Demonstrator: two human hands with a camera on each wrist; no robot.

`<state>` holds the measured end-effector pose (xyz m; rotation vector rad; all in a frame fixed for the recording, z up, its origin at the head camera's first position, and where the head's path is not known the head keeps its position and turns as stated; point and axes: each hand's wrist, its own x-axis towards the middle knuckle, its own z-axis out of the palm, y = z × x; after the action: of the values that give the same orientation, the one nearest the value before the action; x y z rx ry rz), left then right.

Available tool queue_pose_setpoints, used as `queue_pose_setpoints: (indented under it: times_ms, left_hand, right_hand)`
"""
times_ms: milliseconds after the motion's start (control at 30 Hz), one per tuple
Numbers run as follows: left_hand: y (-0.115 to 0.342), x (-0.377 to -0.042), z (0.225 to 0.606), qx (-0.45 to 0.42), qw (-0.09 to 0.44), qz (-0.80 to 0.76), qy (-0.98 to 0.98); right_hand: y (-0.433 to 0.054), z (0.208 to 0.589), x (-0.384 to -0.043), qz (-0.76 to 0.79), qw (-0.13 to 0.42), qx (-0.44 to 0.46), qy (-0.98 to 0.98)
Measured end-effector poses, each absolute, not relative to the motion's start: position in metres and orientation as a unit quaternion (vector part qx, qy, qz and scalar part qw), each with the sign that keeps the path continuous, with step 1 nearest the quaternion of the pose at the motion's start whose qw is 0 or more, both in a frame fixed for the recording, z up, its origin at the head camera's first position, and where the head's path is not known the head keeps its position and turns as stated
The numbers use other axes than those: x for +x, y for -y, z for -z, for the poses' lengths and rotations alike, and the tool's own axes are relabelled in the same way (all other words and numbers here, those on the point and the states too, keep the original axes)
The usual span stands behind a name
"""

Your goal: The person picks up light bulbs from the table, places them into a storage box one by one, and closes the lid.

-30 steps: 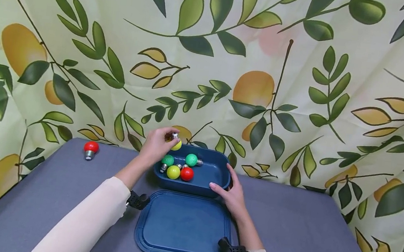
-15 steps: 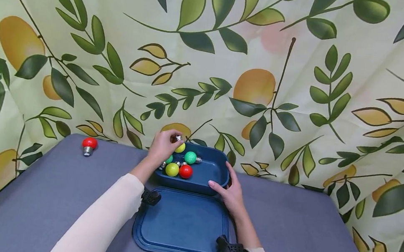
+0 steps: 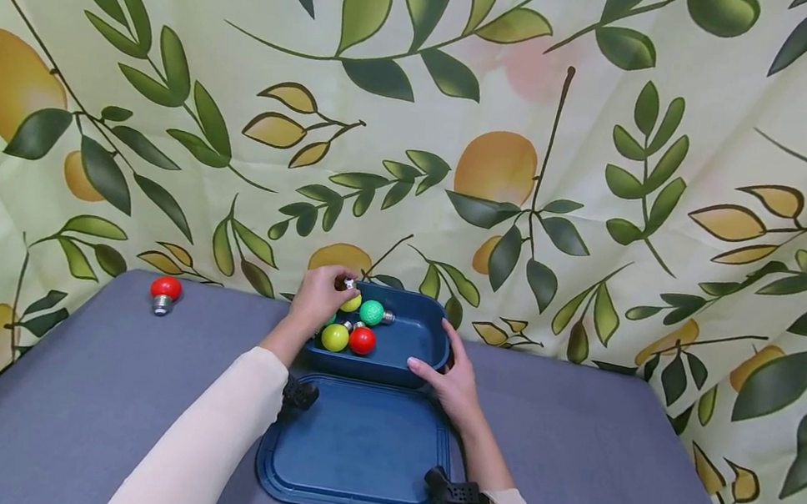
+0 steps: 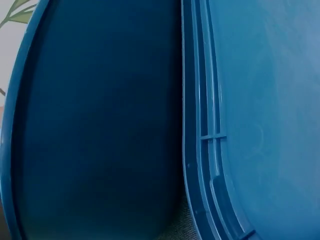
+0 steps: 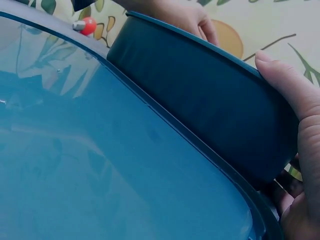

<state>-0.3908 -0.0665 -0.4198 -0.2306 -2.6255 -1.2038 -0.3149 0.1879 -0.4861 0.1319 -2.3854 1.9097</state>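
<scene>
My left hand [image 3: 317, 302] pinches a yellow light bulb [image 3: 350, 302] by its metal base, globe down, inside the back left of a blue plastic box [image 3: 414, 333]. Close by in the box lie a textured green bulb [image 3: 370, 312], another yellow bulb [image 3: 335, 338] and a red bulb [image 3: 362, 339]. Part of a second green bulb shows beside the left hand, which mostly hides it. My right hand [image 3: 454, 380] grips the box's right end, its thumb [image 5: 282, 75] at the rim in the right wrist view. The left wrist view shows the box wall [image 4: 100, 120] but no hand.
A blue lid [image 3: 357, 448] lies flat on the grey table [image 3: 589, 468], just in front of the box. Far to the left, a separate red bulb [image 3: 165, 288] rests on the table. A leaf-patterned cloth [image 3: 390, 116] hangs behind.
My left hand has lowered the yellow bulb deeper into the box, now covering most of the left green bulb. The right hand keeps its hold on the box. The head view has shifted slightly.
</scene>
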Motion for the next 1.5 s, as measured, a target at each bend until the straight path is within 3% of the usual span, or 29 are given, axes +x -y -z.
queue_pose_setpoints:
  times_ms: [500,1100,1500]
  left_hand:
    - [0.067,-0.392,0.418,-0.082,0.088,0.33,0.936]
    - [0.074,-0.387,0.414,-0.072,0.092,0.351,0.929]
    - [0.09,-0.369,0.398,-0.08,0.122,0.393,0.908]
  right_hand:
    - [-0.183,0.481,-0.315,-0.636,0.031,0.049,0.769]
    - [-0.179,0.486,-0.316,-0.637,0.037,0.051,0.768]
    - [-0.188,0.486,-0.314,-0.627,0.043,0.048,0.777]
